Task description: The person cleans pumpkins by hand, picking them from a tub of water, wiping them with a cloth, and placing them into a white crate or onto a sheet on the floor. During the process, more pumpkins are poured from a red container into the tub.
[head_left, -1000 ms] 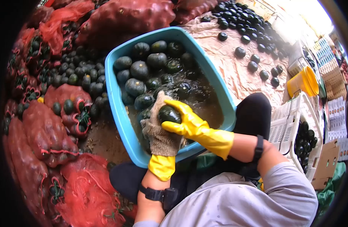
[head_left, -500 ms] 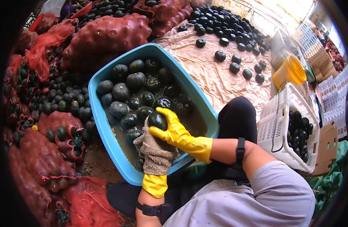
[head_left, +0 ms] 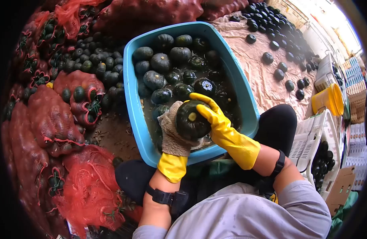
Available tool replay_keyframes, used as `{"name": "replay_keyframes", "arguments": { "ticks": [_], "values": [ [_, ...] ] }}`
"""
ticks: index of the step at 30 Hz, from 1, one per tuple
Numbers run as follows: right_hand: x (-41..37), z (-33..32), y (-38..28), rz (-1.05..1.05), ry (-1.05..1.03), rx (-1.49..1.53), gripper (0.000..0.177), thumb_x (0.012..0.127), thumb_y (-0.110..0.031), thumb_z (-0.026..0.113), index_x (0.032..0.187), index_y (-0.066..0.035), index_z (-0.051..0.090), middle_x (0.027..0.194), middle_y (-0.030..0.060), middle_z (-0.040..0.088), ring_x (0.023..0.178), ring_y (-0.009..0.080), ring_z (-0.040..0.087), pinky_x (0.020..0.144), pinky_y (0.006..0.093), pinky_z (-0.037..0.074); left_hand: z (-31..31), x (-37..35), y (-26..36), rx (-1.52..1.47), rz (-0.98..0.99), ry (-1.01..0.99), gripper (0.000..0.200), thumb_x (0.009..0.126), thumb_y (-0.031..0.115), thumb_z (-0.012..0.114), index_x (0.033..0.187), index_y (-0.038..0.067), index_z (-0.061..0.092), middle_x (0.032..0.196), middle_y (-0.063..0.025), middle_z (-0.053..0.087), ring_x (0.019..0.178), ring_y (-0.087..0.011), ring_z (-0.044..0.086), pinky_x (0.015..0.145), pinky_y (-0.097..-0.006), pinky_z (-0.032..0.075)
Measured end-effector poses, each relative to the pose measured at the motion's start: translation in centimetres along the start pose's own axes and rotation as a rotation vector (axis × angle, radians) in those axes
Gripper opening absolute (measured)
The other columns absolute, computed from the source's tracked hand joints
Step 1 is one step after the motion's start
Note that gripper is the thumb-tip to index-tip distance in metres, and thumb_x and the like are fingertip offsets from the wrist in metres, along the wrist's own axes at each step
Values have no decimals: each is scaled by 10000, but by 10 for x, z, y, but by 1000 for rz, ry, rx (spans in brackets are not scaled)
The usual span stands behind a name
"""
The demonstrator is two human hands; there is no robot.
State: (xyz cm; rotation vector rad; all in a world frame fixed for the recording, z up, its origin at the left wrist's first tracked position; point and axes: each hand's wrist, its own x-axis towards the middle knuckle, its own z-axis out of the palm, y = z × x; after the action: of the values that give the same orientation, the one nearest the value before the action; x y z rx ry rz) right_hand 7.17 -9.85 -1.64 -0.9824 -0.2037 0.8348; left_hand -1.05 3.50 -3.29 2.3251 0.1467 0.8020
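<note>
And here you are with both hands on one dark green squash [head_left: 191, 128], stem turned up toward you. Your left hand [head_left: 174, 137], wrapped in a brown cloth [head_left: 167, 126] above its yellow cuff, cups it from the left; your right hand [head_left: 223, 129], in a yellow glove, presses fingers over its upper right side. That's a two-handed grasp, held above the near end of the blue tub [head_left: 132, 99].

Inside the tub, murky water, and more squashes [head_left: 160, 62] crowding the far and left parts, some glistening wet. Your knees flank the near end.

Out to the right you've got a wrinkled pinkish sheet [head_left: 263, 93] on the floor, loose squashes [head_left: 279, 74] scattered across it, thickening into a heap [head_left: 267, 22] at the far end. Nearer, a yellow bucket [head_left: 327, 99] tilts beside a white crate [head_left: 307, 143] with dark squashes in it. Over on your left, bulging red mesh bags [head_left: 56, 119] line bare, littered ground [head_left: 111, 135], and a pile of small squashes [head_left: 95, 59] sits beyond.
</note>
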Motion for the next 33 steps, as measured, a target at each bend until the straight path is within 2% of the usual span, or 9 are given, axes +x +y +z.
{"name": "replay_keyframes", "arguments": {
  "ticks": [7, 12, 16, 19, 21, 24, 27, 28, 33],
  "values": [
    [-11, 1, -51, -99, -167, -1050, 758, 905, -240, 844, 1562, -66, 508, 1397, 179, 660, 1289, 299, 648, 1114, 386, 508, -5, 2, 1, -337, -272, 45, 787, 702, 327, 950, 1392, 100, 646, 1303, -131, 719, 1257, -336, 698, 1065, -433, 560],
    [-3, 9, -43, 293, -51, -491, 708, 930, -277, 851, 1531, -80, 532, 1408, 145, 646, 1336, 255, 606, 1149, 379, 477, -6, 2, -4, 73, -6, -63, 570, 667, 429, 936, 1141, 181, 740, 1074, -96, 746, 1025, -348, 742, 896, -408, 609],
    [8, -19, 2, 17, -67, -852, 712, 918, -214, 833, 1537, -53, 522, 1435, 190, 615, 1343, 287, 605, 1144, 403, 488, 3, -11, 17, -39, -406, 93, 652, 730, 306, 904, 1311, 153, 650, 1256, -122, 686, 1178, -363, 690, 1035, -503, 552],
    [4, -1, -22, -185, -148, -998, 801, 824, -119, 880, 1546, -119, 533, 1464, 214, 581, 1308, 300, 621, 1094, 388, 524, 9, -11, -3, 110, -228, 9, 728, 765, 209, 865, 1439, 131, 601, 1421, -133, 650, 1292, -339, 663, 1106, -478, 526],
    [-1, 4, -42, -159, -261, -1236, 785, 851, -109, 853, 1561, -136, 519, 1459, 191, 595, 1324, 267, 615, 1101, 377, 519, -19, 11, 13, -411, -230, -53, 685, 737, 195, 881, 1381, 125, 659, 1297, -119, 729, 1219, -302, 717, 1065, -419, 557],
    [-6, 25, -62, 299, -116, -806, 746, 868, -127, 846, 1544, -112, 532, 1457, 165, 607, 1341, 262, 610, 1098, 384, 521, -2, -4, -17, -443, -307, -15, 609, 636, 260, 957, 1181, 120, 724, 1094, -95, 782, 1066, -274, 768, 975, -388, 599],
    [0, -1, 4, 229, 116, -47, 749, 871, -183, 854, 1531, -68, 519, 1435, 168, 622, 1322, 260, 625, 1054, 384, 551, -1, 1, 11, 29, -129, 41, 482, 710, 199, 943, 1114, 118, 695, 1114, -70, 760, 1054, -271, 751, 953, -368, 599],
    [5, -14, 15, 175, 93, -253, 777, 867, -192, 857, 1541, -53, 497, 1433, 187, 617, 1320, 275, 625, 1068, 395, 544, 0, -7, 15, -142, -459, 90, 547, 713, 237, 929, 1183, 121, 674, 1142, -103, 754, 1082, -336, 744, 973, -415, 598],
    [1, 5, -26, -9, -64, -1031, 835, 818, -204, 883, 1557, -108, 506, 1426, 206, 625, 1287, 309, 644, 1106, 402, 513, -12, 4, 17, 74, -124, 68, 646, 746, 238, 890, 1335, 69, 686, 1152, -172, 748, 1062, -398, 748, 961, -466, 607]
  ]
}}
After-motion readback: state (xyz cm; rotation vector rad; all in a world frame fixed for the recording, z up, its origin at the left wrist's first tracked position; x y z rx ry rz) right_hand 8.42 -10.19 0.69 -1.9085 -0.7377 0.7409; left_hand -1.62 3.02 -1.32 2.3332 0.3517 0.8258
